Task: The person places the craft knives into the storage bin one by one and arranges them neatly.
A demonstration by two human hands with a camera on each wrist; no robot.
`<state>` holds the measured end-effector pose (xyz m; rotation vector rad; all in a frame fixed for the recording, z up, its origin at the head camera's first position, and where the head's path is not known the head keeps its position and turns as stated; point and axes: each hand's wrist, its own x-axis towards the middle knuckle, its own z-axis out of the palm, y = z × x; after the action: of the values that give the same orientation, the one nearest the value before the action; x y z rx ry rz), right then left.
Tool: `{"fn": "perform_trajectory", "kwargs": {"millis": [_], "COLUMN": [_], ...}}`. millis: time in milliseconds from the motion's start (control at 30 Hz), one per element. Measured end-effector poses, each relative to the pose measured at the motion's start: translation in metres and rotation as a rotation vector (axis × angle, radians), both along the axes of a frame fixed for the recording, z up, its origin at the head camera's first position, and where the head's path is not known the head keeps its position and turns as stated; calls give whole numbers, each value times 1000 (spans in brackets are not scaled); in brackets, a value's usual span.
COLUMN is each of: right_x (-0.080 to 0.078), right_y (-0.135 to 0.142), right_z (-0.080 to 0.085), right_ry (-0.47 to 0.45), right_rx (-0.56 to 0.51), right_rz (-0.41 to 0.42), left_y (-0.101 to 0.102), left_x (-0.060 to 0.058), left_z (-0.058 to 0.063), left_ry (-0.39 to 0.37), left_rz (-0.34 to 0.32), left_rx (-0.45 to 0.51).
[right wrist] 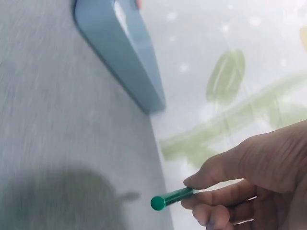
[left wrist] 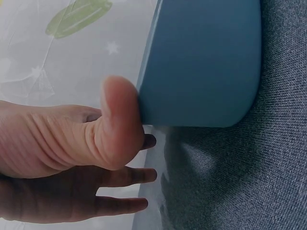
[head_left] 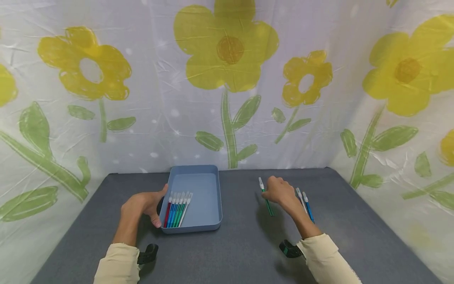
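Note:
My right hand pinches a green felt-tip pen with a whitish cap, held over the table to the right of the tray. In the right wrist view, the green pen sticks out between thumb and fingers, its round end toward the camera. At the left side of the blue-grey tray, my left hand is spread, fingers fairly straight. Its thumb touches the tray's outer wall in the left wrist view. Inside the tray several capped pens, red, blue, green and white, lie side by side along the left.
Beside my right forearm lie a white pen and a blue pen, partly hidden by the arm. The dark grey table is bordered by a flower-printed curtain. A dark strap device is on the right wrist.

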<state>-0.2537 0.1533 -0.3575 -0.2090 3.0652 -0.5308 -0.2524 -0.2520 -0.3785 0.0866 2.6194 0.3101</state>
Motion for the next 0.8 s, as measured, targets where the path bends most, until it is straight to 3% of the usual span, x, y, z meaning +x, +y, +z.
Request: {"fn": "perform_trajectory", "kwargs": {"millis": [800], "right_x": [-3], "right_y": [-122], "right_z": [7], "right_ry": [-8], "right_rx": [-23], "right_rz": [135], "left_y": [0], "left_x": [0], "left_z": [-1], "left_ry": [15], "left_rz": [-4], "left_rx": [-19]}}
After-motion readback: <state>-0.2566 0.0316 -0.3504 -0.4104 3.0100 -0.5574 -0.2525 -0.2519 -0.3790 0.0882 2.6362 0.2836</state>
